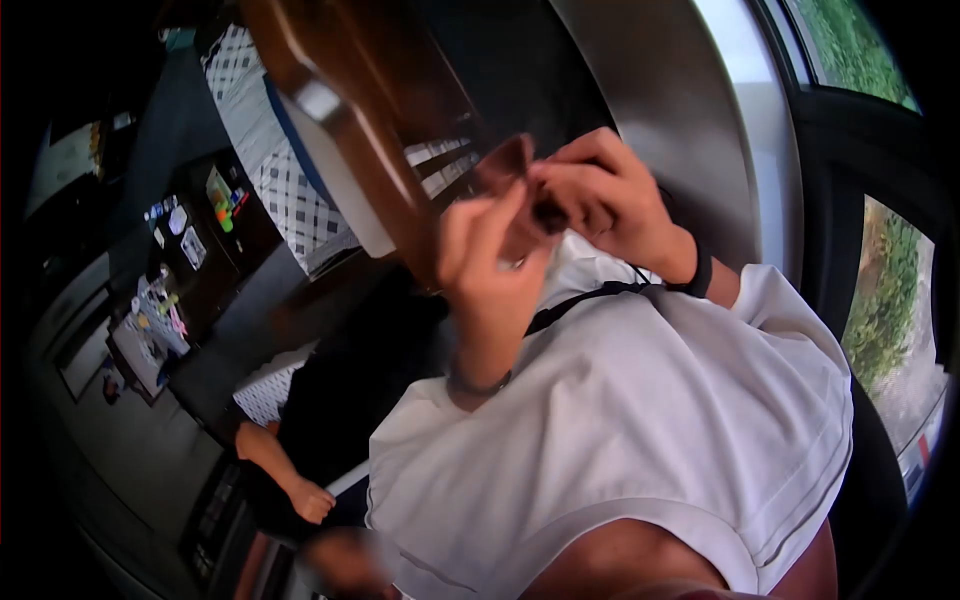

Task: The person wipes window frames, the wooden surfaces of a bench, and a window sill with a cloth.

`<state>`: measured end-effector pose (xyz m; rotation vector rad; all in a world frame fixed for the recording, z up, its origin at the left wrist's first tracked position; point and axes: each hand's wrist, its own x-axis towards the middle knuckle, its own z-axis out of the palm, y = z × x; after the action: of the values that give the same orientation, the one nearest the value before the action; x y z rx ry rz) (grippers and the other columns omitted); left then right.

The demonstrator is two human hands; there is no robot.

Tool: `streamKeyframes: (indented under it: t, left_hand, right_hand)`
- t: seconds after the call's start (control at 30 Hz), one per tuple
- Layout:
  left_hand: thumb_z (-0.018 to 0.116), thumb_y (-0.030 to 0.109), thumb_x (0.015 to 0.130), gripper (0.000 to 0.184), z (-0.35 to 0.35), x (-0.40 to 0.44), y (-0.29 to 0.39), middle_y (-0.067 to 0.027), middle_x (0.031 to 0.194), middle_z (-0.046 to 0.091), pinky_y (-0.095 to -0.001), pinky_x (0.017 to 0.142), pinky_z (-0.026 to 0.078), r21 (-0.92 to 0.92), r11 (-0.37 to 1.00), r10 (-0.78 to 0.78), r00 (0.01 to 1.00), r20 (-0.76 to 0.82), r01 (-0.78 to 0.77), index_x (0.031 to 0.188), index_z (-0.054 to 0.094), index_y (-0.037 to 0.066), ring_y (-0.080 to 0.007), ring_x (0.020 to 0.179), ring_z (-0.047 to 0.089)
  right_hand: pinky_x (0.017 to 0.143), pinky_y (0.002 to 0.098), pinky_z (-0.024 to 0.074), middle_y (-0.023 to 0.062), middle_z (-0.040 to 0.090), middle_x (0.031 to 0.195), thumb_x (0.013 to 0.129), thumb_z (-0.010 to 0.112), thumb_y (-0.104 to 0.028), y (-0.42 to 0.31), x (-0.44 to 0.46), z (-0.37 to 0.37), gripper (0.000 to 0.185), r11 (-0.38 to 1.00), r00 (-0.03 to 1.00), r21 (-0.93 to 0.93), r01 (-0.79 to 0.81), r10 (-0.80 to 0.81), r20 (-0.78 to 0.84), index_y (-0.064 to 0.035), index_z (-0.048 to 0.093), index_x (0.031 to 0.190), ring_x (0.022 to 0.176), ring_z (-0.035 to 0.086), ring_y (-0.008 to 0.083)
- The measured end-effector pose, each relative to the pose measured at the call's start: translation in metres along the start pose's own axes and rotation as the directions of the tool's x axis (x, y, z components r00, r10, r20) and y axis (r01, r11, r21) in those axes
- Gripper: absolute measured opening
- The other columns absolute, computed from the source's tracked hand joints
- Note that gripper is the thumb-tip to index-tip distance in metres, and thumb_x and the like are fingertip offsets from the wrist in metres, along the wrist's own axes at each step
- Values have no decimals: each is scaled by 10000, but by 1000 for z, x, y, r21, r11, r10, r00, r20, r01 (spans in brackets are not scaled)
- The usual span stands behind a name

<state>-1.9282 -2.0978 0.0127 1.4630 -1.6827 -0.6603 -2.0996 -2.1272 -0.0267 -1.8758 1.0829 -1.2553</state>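
Observation:
Both hands are raised in front of my white shirt (620,400). A small reddish-brown piece (508,160) with a dark hollow or fold is between them; it looks like leather or cloth, but blur hides its exact kind. My left hand (490,265) pinches it from the left, its fingers bent and smeared by motion. Curled fingers of my right hand (625,200) grip it from the other side. A black band (703,275) circles the right wrist.
The view is strongly tilted. Beside me on the left is another person's arm (285,475) with a closed hand. Brown wooden furniture (400,70) stands ahead, near a bed with checked bedding (300,205). A cluttered dark table (240,250) lies farther left. Windows (860,45) are at the right.

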Motion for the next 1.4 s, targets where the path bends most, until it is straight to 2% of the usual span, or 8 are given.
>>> streamKeyframes:
  t: [0.07, 0.17, 0.53, 0.73, 0.87, 1.07, 1.27, 1.4]
  left_hand:
    - [829, -82, 612, 559, -33, -13, -12, -69, 934, 611, -351, 697, 519, 80, 997, -2, 999, -54, 6, 1146, 740, 60, -249, 816, 628]
    - [805, -98, 647, 520, -66, -19, -50, -76, 931, 622, -314, 676, 515, 95, 989, -115, 993, -23, 117, 1139, 740, 53, -223, 790, 629]
    - [701, -109, 754, 350, -85, 63, -133, -72, 919, 606, -273, 709, 494, -33, 996, -88, 995, -48, 87, 1098, 688, -48, -158, 786, 595]
    - [698, -101, 692, 341, -96, 51, -115, -91, 848, 548, -296, 657, 459, 191, 979, -81, 996, 27, 74, 1026, 675, -34, -189, 698, 539]
    - [736, -25, 708, 296, -102, 25, -66, -121, 811, 554, -359, 654, 477, 321, 912, -329, 921, 206, 254, 998, 676, -8, -258, 682, 568]
    - [779, 161, 823, 299, -31, 24, -4, -128, 1011, 647, -405, 782, 523, 486, 841, -429, 839, 334, 237, 1073, 690, 22, -341, 907, 650]
    - [755, 107, 846, 476, 94, 72, 33, -90, 1095, 640, -407, 835, 513, 173, 985, -87, 927, 364, 24, 1310, 650, 92, -310, 1014, 632]
    - [739, -6, 796, 525, 180, 112, 55, -86, 1135, 653, -402, 854, 523, -27, 975, 217, 909, 357, -222, 1304, 655, 96, -298, 1045, 633]
  right_hand:
    - [585, 266, 459, 103, 572, 1028, 860, 667, 80, -9, -1, 38, 311, 989, 998, 147, 9, -19, 66, 7, 708, 1159, 672, 556, 127]
    - [736, 332, 523, 104, 613, 981, 856, 698, 25, -13, 3, 83, 320, 998, 989, 43, -51, 45, 142, -58, 718, 1165, 883, 606, 258]
    - [714, 382, 523, 82, 590, 966, 784, 735, -80, 10, 79, 139, 279, 994, 995, -64, -93, 90, -51, -137, 716, 1056, 907, 589, 295]
    - [699, 418, 534, 126, 560, 940, 732, 717, -82, 6, 68, 124, 165, 995, 995, 1, -97, 97, 29, -119, 621, 860, 892, 594, 338]
    - [655, 377, 515, 89, 559, 856, 807, 746, -151, -4, 35, 101, 188, 994, 984, 56, -98, 88, 158, -117, 696, 985, 814, 599, 278]
    - [678, 349, 524, 63, 564, 816, 861, 751, -182, 25, 22, 25, 254, 970, 935, 125, -208, 160, 316, -173, 766, 1115, 791, 600, 220]
    - [714, 335, 532, 73, 602, 916, 763, 775, -5, 57, 21, -100, 367, 966, 967, -70, -249, 245, -64, -119, 753, 1111, 817, 614, 235]
    - [734, 322, 543, 103, 618, 1022, 704, 765, 84, 88, 10, -166, 454, 943, 931, -266, -200, 99, -351, -53, 725, 1134, 865, 628, 244]
